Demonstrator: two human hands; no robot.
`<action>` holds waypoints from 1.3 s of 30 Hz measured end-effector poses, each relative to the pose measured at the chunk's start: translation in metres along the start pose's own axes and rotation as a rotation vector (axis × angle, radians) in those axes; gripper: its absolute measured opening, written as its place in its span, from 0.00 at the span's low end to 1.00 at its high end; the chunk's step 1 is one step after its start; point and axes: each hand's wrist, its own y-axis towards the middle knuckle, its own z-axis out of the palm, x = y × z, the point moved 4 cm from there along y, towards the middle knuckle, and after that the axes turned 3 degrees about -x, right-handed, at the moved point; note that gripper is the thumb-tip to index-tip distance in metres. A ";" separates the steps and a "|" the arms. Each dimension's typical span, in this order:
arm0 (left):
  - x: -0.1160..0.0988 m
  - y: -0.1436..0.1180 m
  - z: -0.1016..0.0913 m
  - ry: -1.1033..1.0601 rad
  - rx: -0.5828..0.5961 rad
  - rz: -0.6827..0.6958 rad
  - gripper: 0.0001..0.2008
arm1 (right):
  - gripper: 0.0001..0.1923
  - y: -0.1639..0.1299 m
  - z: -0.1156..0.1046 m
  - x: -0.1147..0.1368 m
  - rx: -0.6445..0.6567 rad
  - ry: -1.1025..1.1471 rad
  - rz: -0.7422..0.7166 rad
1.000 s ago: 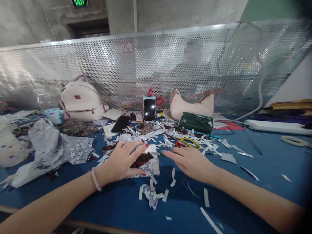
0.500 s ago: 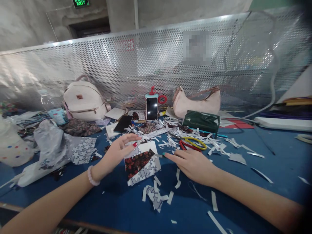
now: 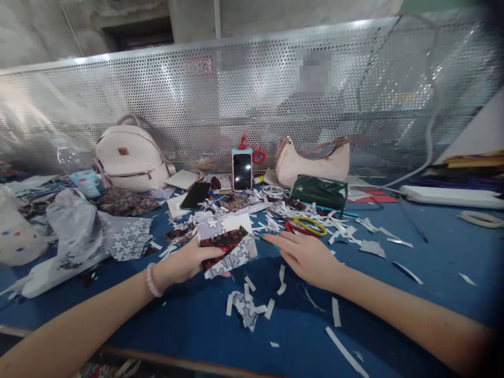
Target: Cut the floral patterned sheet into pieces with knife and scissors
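My left hand (image 3: 192,262) grips a white card (image 3: 235,222) by its left side, thumb on top and fingers beneath. Dark red-brown floral fabric (image 3: 223,242) and grey fabric with white flower shapes (image 3: 236,257) lie across the card, which is tilted up off the table. At its right edge my right hand (image 3: 305,257) has its fingertips close together, and one nail is green. A thin pale sliver shows between those fingertips and the card; what it is I cannot make out. Scraps of patterned fabric and paper (image 3: 244,310) lie just below the card.
Red-handled and yellow-handled scissors (image 3: 311,224) lie among paper strips behind my right hand. Further back are a phone (image 3: 242,170), a black phone (image 3: 196,196), a pale backpack (image 3: 129,157), a handbag (image 3: 315,164) and a dark green pouch (image 3: 319,191). Grey fabric (image 3: 132,236) lies left.
My left hand has come down from above the card and taken hold of its left side, lifting it slightly. My right hand stays at the right edge. The view has shifted slightly.
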 end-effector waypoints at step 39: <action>-0.001 -0.009 0.018 -0.307 0.006 -0.176 0.22 | 0.19 0.000 -0.016 0.007 -0.197 -0.050 0.034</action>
